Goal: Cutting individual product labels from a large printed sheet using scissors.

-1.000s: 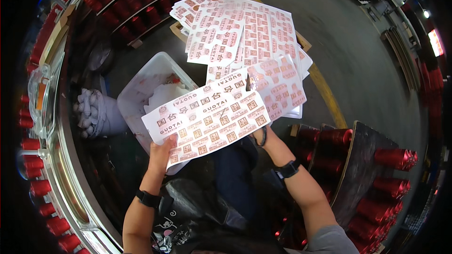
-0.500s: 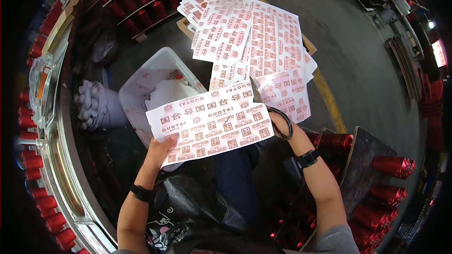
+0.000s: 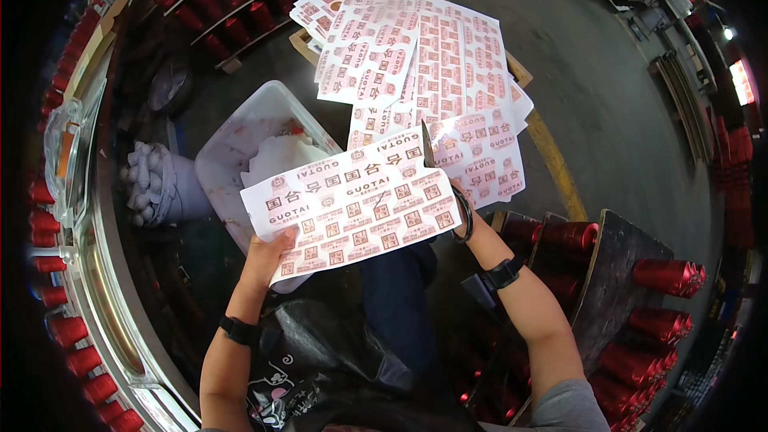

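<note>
The left hand (image 3: 270, 258) pinches the lower left corner of a white printed sheet (image 3: 352, 202), thumb on top, the sheet slanting upward to the right in front of the person's lap. The right hand (image 3: 477, 222), partly hidden behind the sheet's right end, grips a pair of scissors (image 3: 427, 146); a black handle loop shows beside it, and the dark blade stands at a step cut into that end. Beyond lie larger printed sheets (image 3: 460, 60), overlapping in a fanned pile with wooden edges showing beneath. A translucent plastic tub (image 3: 220, 148) with white scraps (image 3: 280, 156) inside stands behind the sheet's left part. Red cups (image 3: 668, 276) stick out beside a dark board (image 3: 612, 272) at right.
</note>
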